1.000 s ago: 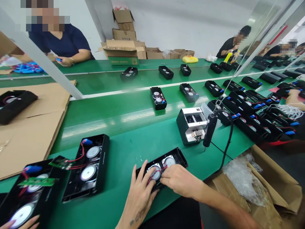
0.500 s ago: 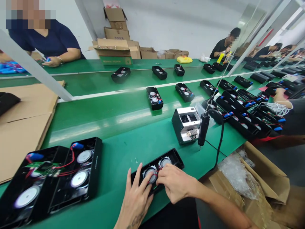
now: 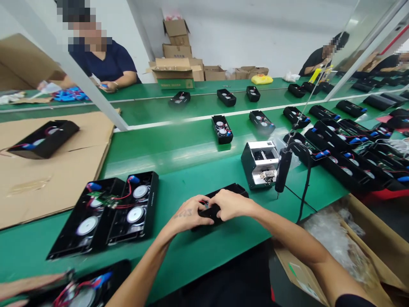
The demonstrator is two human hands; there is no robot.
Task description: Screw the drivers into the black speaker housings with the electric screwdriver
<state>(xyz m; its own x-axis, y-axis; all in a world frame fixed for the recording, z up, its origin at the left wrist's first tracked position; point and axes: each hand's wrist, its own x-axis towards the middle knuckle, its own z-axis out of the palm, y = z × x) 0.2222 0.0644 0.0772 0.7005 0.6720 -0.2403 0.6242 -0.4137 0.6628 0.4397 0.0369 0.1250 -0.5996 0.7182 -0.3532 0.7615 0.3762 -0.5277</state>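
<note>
A black speaker case [image 3: 234,191] lies on the green bench in front of me, its inside mostly hidden by my hands. My left hand [image 3: 189,214] grips its left part, with the thumb along the near wall and the fingers bent over the inside. Beside it, my right hand [image 3: 232,205] is closed, with curled fingertips down at the middle of the case. What those fingertips hold is hidden. A bit of red wire shows between the hands. To the left lie two open speaker cases [image 3: 154,200] with round speakers, blue cylinders and a green circuit board [image 3: 104,198].
A silver-black machine [image 3: 260,164] and a hanging electric screwdriver [image 3: 283,170] stand to the right. Another person's hand [image 3: 35,283] is at a speaker case [image 3: 119,273] bottom left. Cardboard [image 3: 83,140] lies far left; several cases [image 3: 343,166] are piled right.
My left hand has gone from spread fingers to gripping the case, and both hands now cover its speakers. The view has shifted left, and another person's hand with a case appears at bottom left.
</note>
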